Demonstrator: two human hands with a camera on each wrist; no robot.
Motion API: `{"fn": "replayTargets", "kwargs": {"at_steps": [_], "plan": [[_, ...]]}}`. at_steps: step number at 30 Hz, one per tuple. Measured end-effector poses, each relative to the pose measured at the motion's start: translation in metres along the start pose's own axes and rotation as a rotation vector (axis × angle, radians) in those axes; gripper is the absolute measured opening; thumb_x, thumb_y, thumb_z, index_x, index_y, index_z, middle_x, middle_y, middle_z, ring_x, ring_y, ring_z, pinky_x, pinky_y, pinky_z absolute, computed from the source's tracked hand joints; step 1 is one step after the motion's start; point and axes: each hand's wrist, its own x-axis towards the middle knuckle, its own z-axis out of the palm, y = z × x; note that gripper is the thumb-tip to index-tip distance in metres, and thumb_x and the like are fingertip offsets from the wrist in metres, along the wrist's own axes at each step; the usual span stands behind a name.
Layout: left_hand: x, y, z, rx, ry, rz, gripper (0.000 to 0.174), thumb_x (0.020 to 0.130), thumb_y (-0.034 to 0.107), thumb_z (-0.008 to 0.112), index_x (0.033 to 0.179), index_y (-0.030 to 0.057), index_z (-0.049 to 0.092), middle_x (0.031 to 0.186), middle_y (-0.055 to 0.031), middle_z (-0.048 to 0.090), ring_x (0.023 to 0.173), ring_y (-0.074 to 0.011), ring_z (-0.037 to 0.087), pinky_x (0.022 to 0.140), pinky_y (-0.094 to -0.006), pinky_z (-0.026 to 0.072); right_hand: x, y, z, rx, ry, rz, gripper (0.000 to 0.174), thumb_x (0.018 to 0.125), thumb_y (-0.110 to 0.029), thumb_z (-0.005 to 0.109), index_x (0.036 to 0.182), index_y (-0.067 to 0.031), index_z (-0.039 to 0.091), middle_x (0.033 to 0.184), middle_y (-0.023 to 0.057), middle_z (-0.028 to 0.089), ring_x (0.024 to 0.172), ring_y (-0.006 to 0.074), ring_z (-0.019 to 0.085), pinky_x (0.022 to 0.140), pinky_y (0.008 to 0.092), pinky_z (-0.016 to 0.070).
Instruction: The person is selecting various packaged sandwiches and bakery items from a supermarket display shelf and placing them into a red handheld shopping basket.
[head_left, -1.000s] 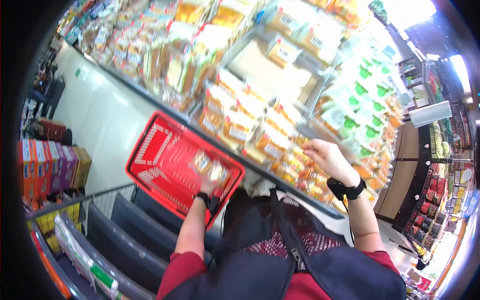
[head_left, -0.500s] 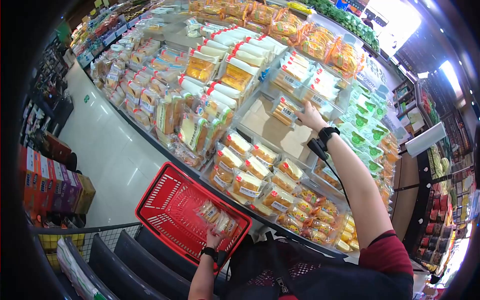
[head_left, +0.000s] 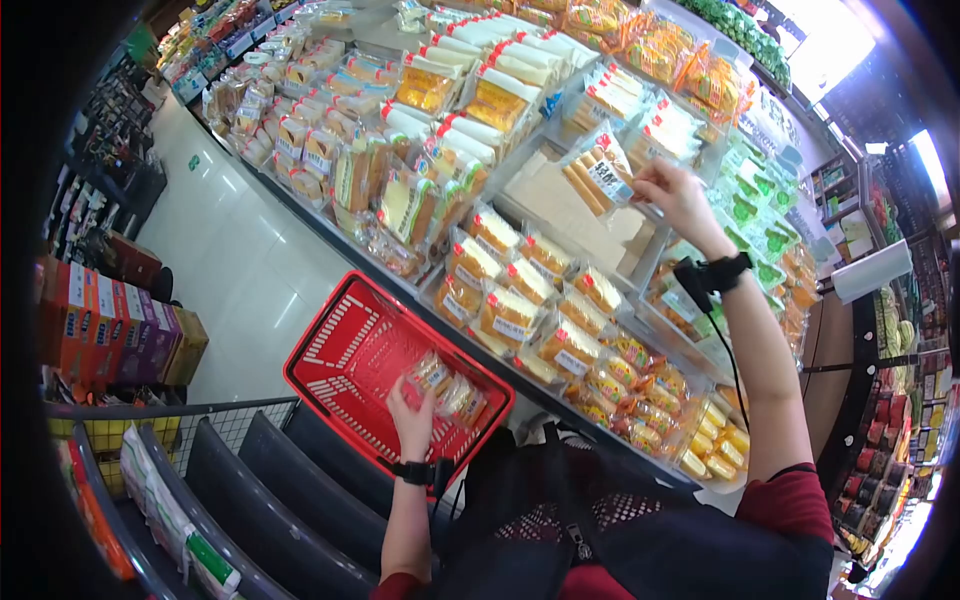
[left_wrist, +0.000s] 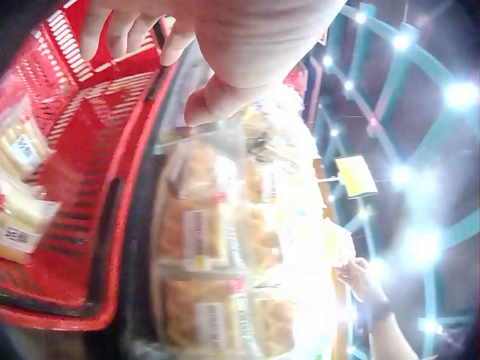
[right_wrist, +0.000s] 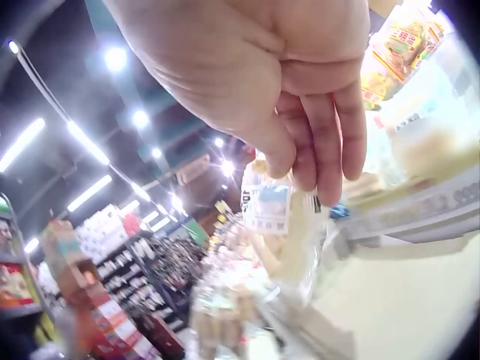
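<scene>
Lifted since the earlier frame, the packet of rolls (head_left: 592, 182) is now tilted up above the bare part of the shelf tray (head_left: 540, 195), the head view shows. The right hand (head_left: 680, 205) pinches its edge between thumb and fingers. The left hand (head_left: 410, 418) has shifted to just beside the two packets (head_left: 463, 402) lying in the red basket (head_left: 345, 355).

In the left wrist view, the left hand's fingers are loosely spread and hold nothing; keeping them so would probably leave the packets undisturbed.

In the right wrist view, thumb and fingertips meet at the wrapper. Gripping film rather than bread seems sound, since soft rolls would likely dent under pressure. A firm but light pinch and a slow, level lift should stop the packet swinging or slipping.
</scene>
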Motion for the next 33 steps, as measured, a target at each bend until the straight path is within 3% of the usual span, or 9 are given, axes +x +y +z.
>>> {"fn": "replayTargets", "kwargs": {"at_steps": [3,6,11,13,17,21,25,29,33], "plan": [[-0.003,0.087,-0.005,-0.484,-0.218,0.05,0.044,0.091,0.019,0.058,0.128,0.0005,0.045,0.122,-0.014,0.053,0.112,-0.0216,0.051,0.098,-0.0331,0.0381,-0.051,-0.039,-0.014,0.195,-0.156,0.066,0.007,0.088,-0.006,0.059,0.089,0.0011,0.057,0.082,0.0031,0.064,0.078,0.0095,0.063,0.073,0.0238,0.0511],[-0.009,0.159,-0.002,-0.543,-0.484,0.113,0.044,0.096,0.032,0.046,0.128,0.0006,0.045,0.118,-0.0119,0.057,0.107,-0.0178,0.054,0.094,-0.0314,0.0407,-0.093,-0.064,-0.015,0.317,-0.32,0.082,0.007,0.088,-0.006,0.059,0.089,0.0009,0.056,0.082,0.0022,0.064,0.078,0.0083,0.062,0.074,0.0228,0.0499],[-0.014,0.195,0.004,-0.834,-0.882,0.003,0.062,0.096,0.046,0.04,0.134,-0.0026,0.037,0.123,-0.0132,0.053,0.107,-0.0189,0.054,0.091,-0.0328,0.043,-0.131,-0.071,0.027,0.314,-0.397,0.157,0.007,0.087,-0.005,0.06,0.087,0.0006,0.056,0.08,0.0029,0.064,0.075,0.0072,0.061,0.069,0.0226,0.0479],[-0.023,0.208,0.007,-0.86,-0.916,-0.007,0.063,0.095,0.047,0.04,0.133,-0.0032,0.036,0.119,-0.0123,0.055,0.104,-0.0182,0.056,0.086,-0.0313,0.0453,-0.13,-0.079,0.026,0.152,-0.479,0.081,0.007,0.087,-0.005,0.061,0.087,0.0008,0.057,0.078,0.0015,0.063,0.074,0.0046,0.058,0.068,0.0213,0.0469],[-0.048,0.184,0.035,-0.669,-0.882,-0.048,0.052,0.097,0.041,0.043,0.13,0.0013,0.043,0.121,-0.0073,0.056,0.105,-0.0131,0.055,0.086,-0.028,0.0435,-0.16,-0.031,0.049,0.145,-0.528,0.023,0.006,0.086,-0.005,0.061,0.086,-0.0001,0.057,0.073,0.0043,0.063,0.072,0.0087,0.061,0.067,0.0248,0.048],[-0.071,0.184,0.01,-0.54,-0.894,-0.119,0.047,0.092,0.03,0.057,0.127,0.0011,0.045,0.119,-0.0051,0.057,0.105,-0.0117,0.055,0.086,-0.0275,0.0447,-0.174,-0.056,0.069,0.186,-0.599,-0.034,0.007,0.084,-0.007,0.061,0.086,-0.0004,0.057,0.074,0.0062,0.061,0.069,0.0141,0.058,0.064,0.0284,0.0472],[-0.076,0.141,0.001,-0.55,-0.779,-0.155,0.045,0.089,0.026,0.062,0.121,-0.0026,0.05,0.115,-0.0085,0.059,0.105,-0.0146,0.057,0.092,-0.0301,0.0445,-0.188,-0.059,0.086,0.262,-0.539,0.043,0.018,0.085,-0.007,0.06,0.102,-0.0023,0.057,0.077,0.0061,0.061,0.07,0.0137,0.058,0.065,0.0284,0.0476],[-0.063,0.091,-0.026,-0.702,-0.439,-0.21,0.043,0.085,0.021,0.065,0.12,-0.0012,0.052,0.111,-0.0086,0.062,0.097,-0.0148,0.061,0.085,-0.0293,0.0473,-0.21,-0.049,0.078,0.222,-0.425,0.097,0.024,0.087,-0.008,0.059,0.11,-0.0028,0.056,0.085,0.0073,0.064,0.077,0.0133,0.061,0.071,0.0283,0.0491],[-0.048,0.007,-0.053,-0.551,-0.221,-0.273,0.039,0.082,0.014,0.068,0.116,-0.0007,0.055,0.107,-0.0061,0.064,0.092,-0.0128,0.061,0.077,-0.027,0.0479,-0.224,-0.047,0.08,0.164,-0.539,0.219,0.024,0.09,-0.013,0.058,0.112,-0.0023,0.057,0.095,0.0079,0.065,0.082,0.0138,0.062,0.073,0.0278,0.0497]]}}
